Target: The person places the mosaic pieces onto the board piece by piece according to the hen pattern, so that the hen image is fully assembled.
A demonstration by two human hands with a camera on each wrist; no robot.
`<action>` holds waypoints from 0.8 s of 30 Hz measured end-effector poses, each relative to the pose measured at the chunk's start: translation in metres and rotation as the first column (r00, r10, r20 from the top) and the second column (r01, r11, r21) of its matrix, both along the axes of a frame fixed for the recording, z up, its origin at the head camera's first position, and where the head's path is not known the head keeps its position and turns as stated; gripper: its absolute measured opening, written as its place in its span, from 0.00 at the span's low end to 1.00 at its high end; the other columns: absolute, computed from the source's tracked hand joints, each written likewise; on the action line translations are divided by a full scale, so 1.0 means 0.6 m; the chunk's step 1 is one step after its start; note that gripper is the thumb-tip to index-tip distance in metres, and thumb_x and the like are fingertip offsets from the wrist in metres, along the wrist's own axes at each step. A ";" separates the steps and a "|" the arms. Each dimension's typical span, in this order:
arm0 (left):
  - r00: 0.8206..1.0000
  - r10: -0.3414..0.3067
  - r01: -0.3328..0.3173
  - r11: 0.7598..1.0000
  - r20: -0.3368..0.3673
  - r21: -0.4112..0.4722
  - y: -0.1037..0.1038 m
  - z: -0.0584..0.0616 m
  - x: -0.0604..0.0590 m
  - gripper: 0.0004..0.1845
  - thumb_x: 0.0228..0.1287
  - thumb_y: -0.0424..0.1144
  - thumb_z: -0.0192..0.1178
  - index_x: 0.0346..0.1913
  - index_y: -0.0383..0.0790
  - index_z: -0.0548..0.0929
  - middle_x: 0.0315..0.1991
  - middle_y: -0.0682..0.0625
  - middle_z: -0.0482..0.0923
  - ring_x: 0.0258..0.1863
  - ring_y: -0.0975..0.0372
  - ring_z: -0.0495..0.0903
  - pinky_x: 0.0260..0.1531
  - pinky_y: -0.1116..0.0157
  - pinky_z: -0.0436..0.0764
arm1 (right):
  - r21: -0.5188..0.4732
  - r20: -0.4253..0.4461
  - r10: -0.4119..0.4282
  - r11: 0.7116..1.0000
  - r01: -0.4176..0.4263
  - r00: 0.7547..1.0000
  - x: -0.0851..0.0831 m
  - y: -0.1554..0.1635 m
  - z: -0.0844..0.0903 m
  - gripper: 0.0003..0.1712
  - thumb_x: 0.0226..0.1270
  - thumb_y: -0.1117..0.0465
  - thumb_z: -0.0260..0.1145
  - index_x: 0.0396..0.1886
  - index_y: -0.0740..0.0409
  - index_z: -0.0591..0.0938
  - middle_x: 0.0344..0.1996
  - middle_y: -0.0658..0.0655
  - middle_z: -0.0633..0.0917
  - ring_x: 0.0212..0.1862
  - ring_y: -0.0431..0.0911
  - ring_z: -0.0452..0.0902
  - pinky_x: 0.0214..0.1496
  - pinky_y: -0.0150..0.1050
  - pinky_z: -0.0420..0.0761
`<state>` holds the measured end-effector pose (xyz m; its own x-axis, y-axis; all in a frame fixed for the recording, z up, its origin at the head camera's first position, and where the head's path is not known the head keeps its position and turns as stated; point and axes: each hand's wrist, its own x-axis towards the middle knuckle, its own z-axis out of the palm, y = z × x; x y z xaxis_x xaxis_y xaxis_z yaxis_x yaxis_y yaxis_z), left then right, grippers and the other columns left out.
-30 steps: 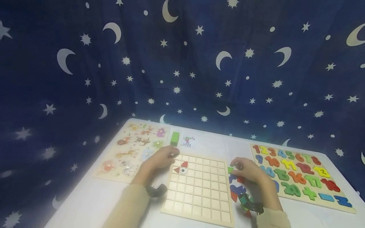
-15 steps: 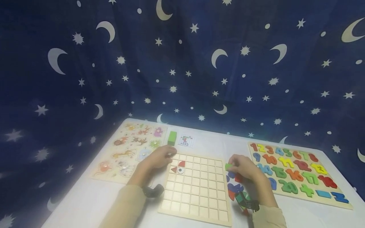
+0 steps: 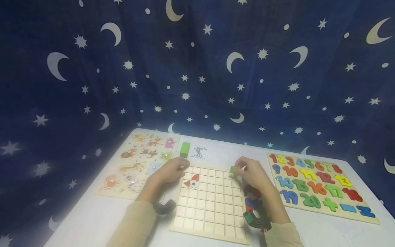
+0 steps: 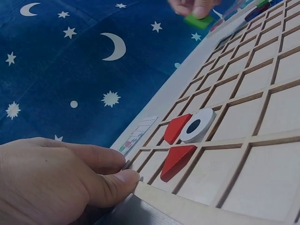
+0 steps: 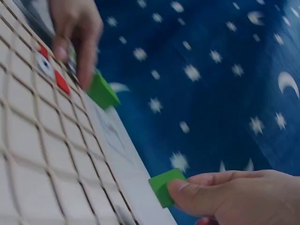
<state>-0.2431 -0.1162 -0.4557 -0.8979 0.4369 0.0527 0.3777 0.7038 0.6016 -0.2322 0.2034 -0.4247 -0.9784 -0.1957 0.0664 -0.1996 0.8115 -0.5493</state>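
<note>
In the head view my right hand (image 3: 253, 172) pinches a small green square tile (image 5: 164, 186) between thumb and fingers, above the far right corner of a wooden grid board (image 3: 207, 207). My left hand (image 4: 65, 176) grips the far left corner of that board, thumb on its edge. Near this corner sit a red quarter-round piece (image 4: 177, 128), a red triangle (image 4: 177, 162) and a white eye tile (image 4: 208, 123), each in a square. Behind the board lies a picture card (image 3: 200, 152) with a coloured bird on a grid. Other fingers of both hands are partly hidden.
A green block (image 3: 184, 149) stands beside the card. To the left lies an animal puzzle board (image 3: 115, 168), to the right a number puzzle board (image 3: 322, 181). Several loose coloured pieces (image 3: 248, 203) lie right of the grid, partly under my right wrist. A starry cloth (image 3: 197, 68) hangs behind.
My right hand has carried the green tile from beside the board's right edge, leftward and away from me, to over its far right corner. The left hand stays on its corner.
</note>
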 end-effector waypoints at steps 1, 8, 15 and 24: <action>1.000 0.000 0.000 1.000 -0.003 0.002 0.000 0.001 0.001 0.23 0.57 0.29 0.60 0.58 0.36 0.77 0.61 0.42 0.74 0.64 0.49 0.70 0.69 0.52 0.64 | -0.005 -0.009 0.011 1.000 -0.011 1.000 0.003 -0.014 0.002 0.09 0.59 0.53 0.68 0.36 0.52 0.81 0.32 0.49 0.85 0.29 0.40 0.74 0.30 0.33 0.76; 1.000 0.019 -0.019 1.000 0.012 0.012 -0.002 0.002 0.001 0.23 0.57 0.29 0.61 0.58 0.37 0.77 0.61 0.43 0.74 0.65 0.50 0.69 0.70 0.53 0.64 | -0.054 -0.018 0.143 0.988 -0.144 0.990 0.030 -0.111 -0.006 0.05 0.59 0.53 0.68 0.35 0.45 0.83 0.30 0.44 0.85 0.29 0.37 0.75 0.32 0.33 0.77; 1.000 -0.001 0.001 1.000 -0.004 0.019 -0.003 -0.003 -0.004 0.23 0.57 0.29 0.60 0.58 0.36 0.77 0.61 0.42 0.75 0.64 0.49 0.70 0.69 0.52 0.65 | -0.048 -0.011 0.280 0.959 -0.280 0.960 0.053 -0.163 -0.030 0.03 0.60 0.54 0.66 0.33 0.43 0.83 0.29 0.40 0.85 0.33 0.34 0.78 0.38 0.32 0.79; 1.000 0.007 -0.007 1.000 -0.002 0.014 -0.001 -0.006 -0.005 0.23 0.57 0.29 0.60 0.58 0.37 0.77 0.60 0.43 0.75 0.64 0.50 0.71 0.68 0.52 0.66 | -0.022 -0.036 0.291 0.956 -0.292 0.956 0.066 -0.181 -0.039 0.04 0.59 0.55 0.64 0.33 0.42 0.83 0.27 0.40 0.84 0.29 0.34 0.76 0.34 0.30 0.77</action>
